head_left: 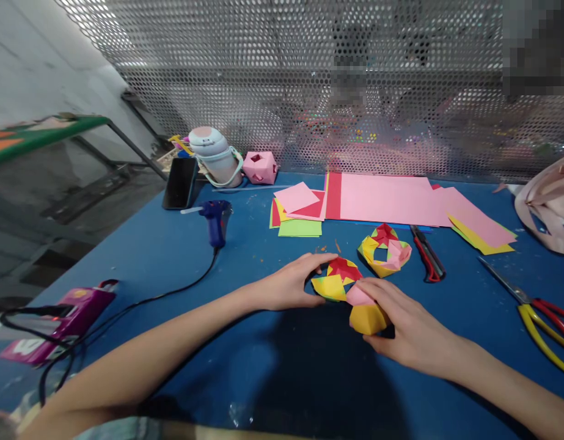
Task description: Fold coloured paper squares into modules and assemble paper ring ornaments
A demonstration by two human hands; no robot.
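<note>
A folded-paper origami model (331,286) in yellow, red, pink and green lies between my two hands, low over the table. Its left side sits in the curve of my left hand (286,282), with the index finger along the red fold and the thumb near the yellow one. My right hand (414,325) pinches the pink and orange-yellow folds on the right end, its fingertips on top of the pink paper. Whether all folds are joined I cannot tell. Just behind my right hand rests a ring-shaped origami piece (386,250) with a hole in its middle.
A blue glue gun (216,221) stands left, its cord running to a purple power strip (62,324). Coloured paper sheets (382,198) lie at the back. A red-handled cutter (427,253) and scissors (529,302) are on the right. Behind stand a phone (180,183), bottle (217,157) and pink paper ball (260,168).
</note>
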